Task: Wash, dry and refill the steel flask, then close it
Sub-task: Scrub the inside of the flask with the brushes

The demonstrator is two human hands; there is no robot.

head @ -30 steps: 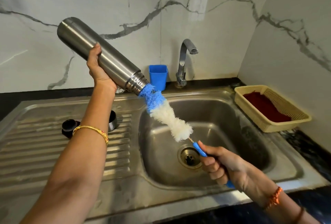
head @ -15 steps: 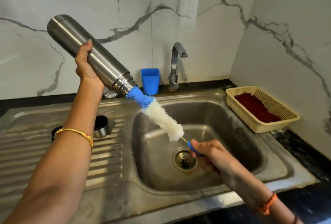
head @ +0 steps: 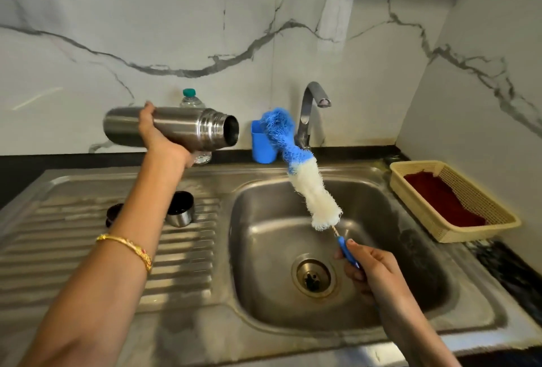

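I am holding the steel flask (head: 176, 127) on its side in the upper left of the frame, my left hand (head: 159, 139) wrapping it in a closed grip from below, its open mouth facing right toward the bottle brush (head: 302, 173). My right hand (head: 372, 272) is gripping the brush's blue handle at lower right; the brush is rising over the sink basin (head: 264, 249), its blue tip clear of the flask and crossing in front of the blue cup (head: 261, 146) and the tap (head: 311, 114). A plastic water bottle (head: 190, 99) is standing behind the flask, mostly hidden by it. On the ribbed drainboard (head: 73, 249), left of the basin, a steel cup (head: 180, 208) and a dark cap (head: 113, 214) are sitting partly behind my forearm. At right, a cream basket (head: 498, 223) on the dark tabletop (head: 507, 272) is holding a red cloth (head: 440, 199). I cannot tell what the flask or blue cup contain.
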